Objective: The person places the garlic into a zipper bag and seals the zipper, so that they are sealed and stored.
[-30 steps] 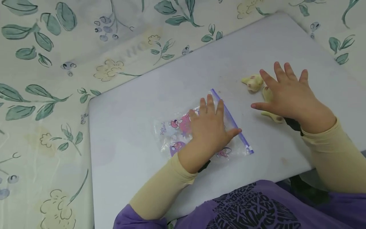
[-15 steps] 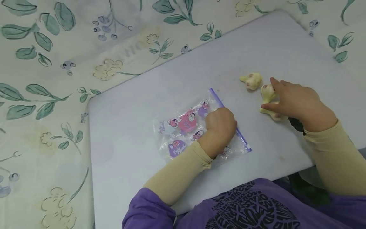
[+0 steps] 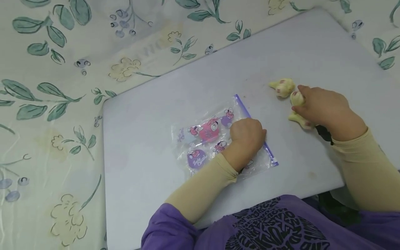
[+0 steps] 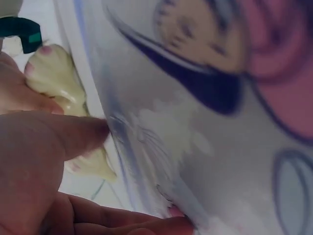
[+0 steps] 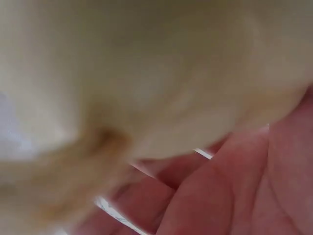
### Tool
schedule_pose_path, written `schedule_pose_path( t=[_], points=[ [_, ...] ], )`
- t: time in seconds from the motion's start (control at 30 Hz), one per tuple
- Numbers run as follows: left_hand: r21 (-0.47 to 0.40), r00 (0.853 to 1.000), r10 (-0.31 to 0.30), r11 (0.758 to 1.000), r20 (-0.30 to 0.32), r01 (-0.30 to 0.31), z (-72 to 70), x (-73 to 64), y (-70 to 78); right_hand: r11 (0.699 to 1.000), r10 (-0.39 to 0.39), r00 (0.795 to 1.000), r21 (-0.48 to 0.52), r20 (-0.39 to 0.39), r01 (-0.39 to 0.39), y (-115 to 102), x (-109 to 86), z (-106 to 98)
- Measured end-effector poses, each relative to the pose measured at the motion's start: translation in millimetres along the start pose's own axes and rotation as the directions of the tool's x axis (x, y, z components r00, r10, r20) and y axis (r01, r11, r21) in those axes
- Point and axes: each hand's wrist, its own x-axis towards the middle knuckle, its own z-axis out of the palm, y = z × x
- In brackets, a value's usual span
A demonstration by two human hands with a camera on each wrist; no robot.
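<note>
My left hand [image 3: 248, 137] pinches the purple zip edge of a clear zip bag [image 3: 200, 139] printed with pink and purple cartoon figures. In the left wrist view the thumb [image 4: 83, 134] lies at the bag's edge, with the fingers [image 4: 132, 225] below it. To the right, my right hand [image 3: 328, 107] has thumb and forefinger curled round a pale garlic bulb [image 3: 296, 98]; its far side is hidden by the hand. Close up and blurred, garlic [image 5: 171, 68] fills much of the right wrist view. Two other garlic bulbs, one behind [image 3: 284, 88] and one in front [image 3: 301, 121], lie beside that hand.
Everything lies on a white tabletop [image 3: 140, 156] with rounded corners, set at an angle. Beyond its edge spreads a cloth [image 3: 62, 114] with leaves and flowers. The person's purple shirt [image 3: 275, 225] is close to the front edge.
Both hands were spread flat above the bag and garlic. The left has come down, moved right and curled at the zip edge; the right has lowered and closed round a garlic bulb.
</note>
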Motion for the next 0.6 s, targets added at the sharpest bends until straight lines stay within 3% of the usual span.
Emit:
schedule_pose_path(
  t=[0.23,0.4,0.53,0.6],
  points=[
    [0.012,1.000,-0.020,1.000,0.000,0.020,-3.0,-1.3,0.0,0.999,-0.028,0.997,0.014,-0.077,0.029,0.5,1.7,-0.3],
    [0.013,1.000,0.001,1.000,-0.024,-0.001,-4.5,-1.6,-3.3,0.998,-0.054,0.995,0.013,-0.087,0.056,0.1,4.3,-2.0],
    [0.008,1.000,-0.002,1.000,-0.016,0.002,-8.3,-2.9,-12.8,0.997,-0.079,0.993,0.014,-0.086,0.080,-0.3,4.7,-3.8],
    [-0.005,0.999,-0.039,0.999,-0.028,0.039,-11.3,-4.9,-20.7,0.996,-0.091,0.991,0.014,-0.100,0.093,-0.2,4.2,-4.8]
  ],
)
